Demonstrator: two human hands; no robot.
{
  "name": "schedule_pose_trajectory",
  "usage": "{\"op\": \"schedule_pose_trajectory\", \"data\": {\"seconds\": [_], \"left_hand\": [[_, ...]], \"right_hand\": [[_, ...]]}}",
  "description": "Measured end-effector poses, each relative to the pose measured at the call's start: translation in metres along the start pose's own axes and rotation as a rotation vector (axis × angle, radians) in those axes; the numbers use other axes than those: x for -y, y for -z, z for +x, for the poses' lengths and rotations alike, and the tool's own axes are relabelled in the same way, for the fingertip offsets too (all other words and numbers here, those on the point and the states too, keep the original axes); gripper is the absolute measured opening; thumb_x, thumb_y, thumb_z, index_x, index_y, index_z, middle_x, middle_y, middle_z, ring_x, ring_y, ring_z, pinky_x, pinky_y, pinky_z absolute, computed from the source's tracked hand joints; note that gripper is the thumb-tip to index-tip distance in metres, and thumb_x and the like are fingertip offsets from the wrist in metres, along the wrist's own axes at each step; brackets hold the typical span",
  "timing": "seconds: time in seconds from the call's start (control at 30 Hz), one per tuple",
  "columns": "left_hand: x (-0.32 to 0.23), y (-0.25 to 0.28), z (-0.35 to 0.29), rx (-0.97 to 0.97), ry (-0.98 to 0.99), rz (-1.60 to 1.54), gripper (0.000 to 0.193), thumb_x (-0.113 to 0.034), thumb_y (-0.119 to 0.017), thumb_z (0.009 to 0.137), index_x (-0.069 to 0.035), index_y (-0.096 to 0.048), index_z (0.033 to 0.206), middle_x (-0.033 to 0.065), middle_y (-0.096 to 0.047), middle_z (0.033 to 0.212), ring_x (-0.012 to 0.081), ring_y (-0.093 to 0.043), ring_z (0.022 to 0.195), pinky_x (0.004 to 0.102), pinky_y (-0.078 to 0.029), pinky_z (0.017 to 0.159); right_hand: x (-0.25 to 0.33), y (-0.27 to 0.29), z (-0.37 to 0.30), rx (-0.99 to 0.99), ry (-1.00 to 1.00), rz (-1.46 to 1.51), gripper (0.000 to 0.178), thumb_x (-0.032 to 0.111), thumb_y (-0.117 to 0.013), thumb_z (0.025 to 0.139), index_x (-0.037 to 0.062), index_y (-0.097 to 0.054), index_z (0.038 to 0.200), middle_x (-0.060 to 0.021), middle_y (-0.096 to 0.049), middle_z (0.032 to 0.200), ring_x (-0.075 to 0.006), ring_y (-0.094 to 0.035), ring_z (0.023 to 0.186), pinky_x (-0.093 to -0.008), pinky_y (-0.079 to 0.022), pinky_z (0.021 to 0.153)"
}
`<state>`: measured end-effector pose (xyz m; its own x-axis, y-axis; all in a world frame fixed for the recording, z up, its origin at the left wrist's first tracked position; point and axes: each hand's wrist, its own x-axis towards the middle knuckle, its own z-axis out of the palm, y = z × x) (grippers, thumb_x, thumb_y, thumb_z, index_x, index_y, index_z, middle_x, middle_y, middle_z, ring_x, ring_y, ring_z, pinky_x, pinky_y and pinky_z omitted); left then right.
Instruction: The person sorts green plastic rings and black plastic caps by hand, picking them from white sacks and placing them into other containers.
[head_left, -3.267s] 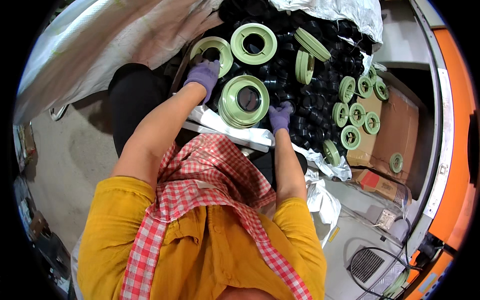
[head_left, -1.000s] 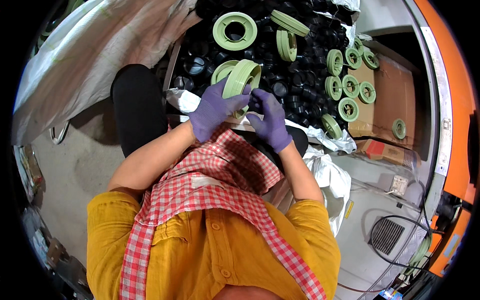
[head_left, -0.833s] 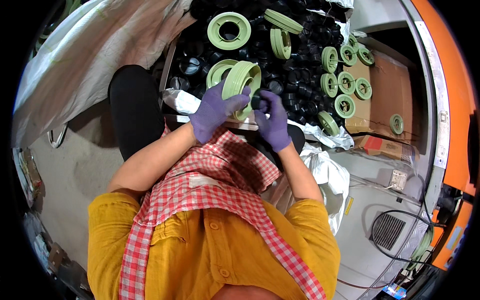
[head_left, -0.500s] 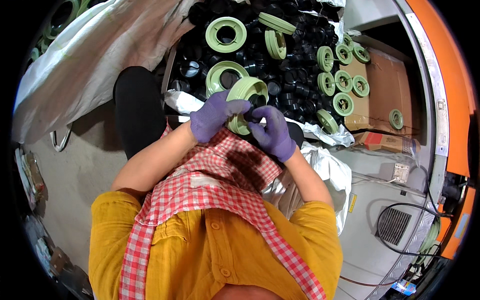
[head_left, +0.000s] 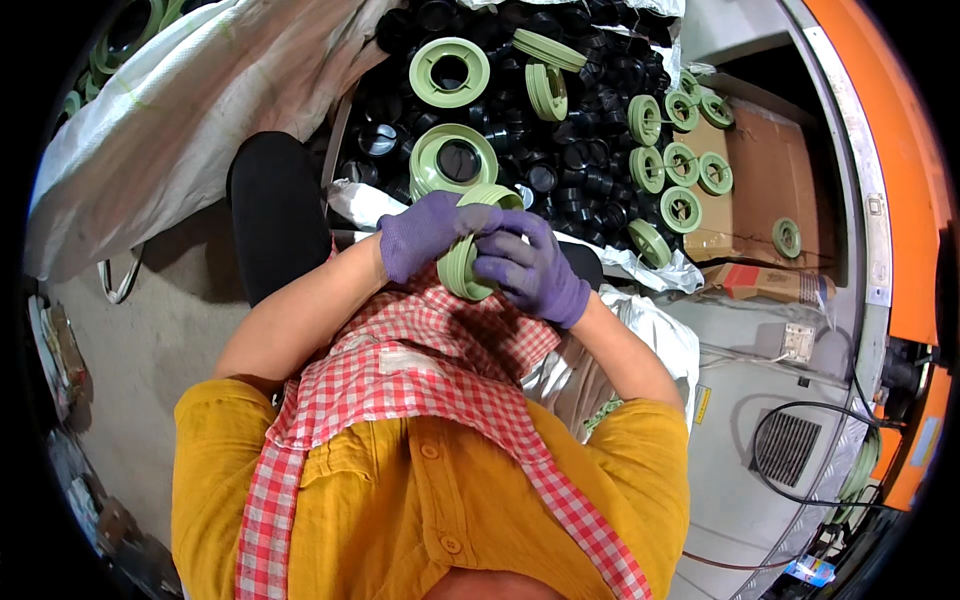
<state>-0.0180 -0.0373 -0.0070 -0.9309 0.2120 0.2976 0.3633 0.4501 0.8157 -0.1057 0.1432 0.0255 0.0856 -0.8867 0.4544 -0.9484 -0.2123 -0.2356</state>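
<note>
Both hands wear purple gloves and meet in front of my lap on a light-green plastic ring [head_left: 462,270] with a ridged outer wall, tilted on its edge. My left hand [head_left: 430,237] grips its left side, thumb laid across the rim. My right hand [head_left: 537,268] is closed over the right side, its fingers bent into the opening. The fingers cover the ring's middle, so any part inside it is hidden. Just beyond lies another green ring [head_left: 425,165] with a black round cap [head_left: 459,160] in its centre, on a heap of black plastic caps [head_left: 585,155].
More green rings rest on the heap, such as a flat one [head_left: 480,92] and a leaning one [head_left: 546,92]. Several stand at right by an open cardboard box [head_left: 770,170]. A white woven sack [head_left: 170,130] hangs at left; a grey machine [head_left: 740,450] with cables is at lower right.
The held ring has tipped and come slightly nearer me. My right hand has moved left onto it, and the black cap seen by its fingers before is now out of sight.
</note>
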Motion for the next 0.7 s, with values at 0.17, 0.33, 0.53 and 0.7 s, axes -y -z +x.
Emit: {"op": "schedule_pose_trajectory", "data": {"seconds": [0.17,0.33,0.53,0.7], "left_hand": [[-0.009,0.001,0.006,-0.009,0.490,-0.721,0.020,-0.012,-0.059,0.080,-0.006,-0.060,0.099,0.0072,-0.063,0.091,0.0205,-0.061,0.081,0.0290,-0.048,0.072],[-0.002,-0.017,0.002,-0.173,0.448,-0.723,0.053,-0.018,-0.065,0.080,-0.004,-0.047,0.128,0.0079,-0.061,0.108,0.0144,-0.059,0.093,0.0275,-0.047,0.082],[-0.007,-0.030,-0.005,-0.250,0.240,-0.253,0.062,-0.024,-0.068,0.077,-0.007,-0.043,0.131,0.0177,-0.059,0.111,0.0294,-0.060,0.099,0.0337,-0.047,0.086],[0.004,-0.012,0.009,-0.047,0.468,-0.728,0.036,-0.022,-0.061,0.081,-0.003,-0.057,0.112,0.0054,-0.063,0.097,0.0117,-0.059,0.087,0.0267,-0.049,0.078]], "right_hand": [[-0.008,-0.004,-0.003,0.037,0.127,0.025,0.021,0.013,-0.064,0.064,0.0134,-0.058,0.084,-0.0038,-0.055,0.094,-0.0284,-0.051,0.094,-0.0395,-0.045,0.077],[-0.007,-0.015,-0.007,-0.110,-1.006,0.631,0.031,0.019,-0.057,0.083,0.0113,-0.050,0.113,-0.0073,-0.055,0.098,-0.0222,-0.056,0.090,-0.0341,-0.048,0.074],[0.005,-0.023,-0.010,-0.306,-1.191,1.223,0.042,0.025,-0.056,0.087,0.0095,-0.042,0.123,-0.0102,-0.054,0.112,-0.0224,-0.055,0.097,-0.0332,-0.048,0.079],[-0.005,-0.029,-0.022,-0.132,-0.553,0.207,0.044,0.015,-0.069,0.072,0.0068,-0.051,0.112,-0.0158,-0.053,0.113,-0.0324,-0.053,0.103,-0.0422,-0.044,0.089]]}}
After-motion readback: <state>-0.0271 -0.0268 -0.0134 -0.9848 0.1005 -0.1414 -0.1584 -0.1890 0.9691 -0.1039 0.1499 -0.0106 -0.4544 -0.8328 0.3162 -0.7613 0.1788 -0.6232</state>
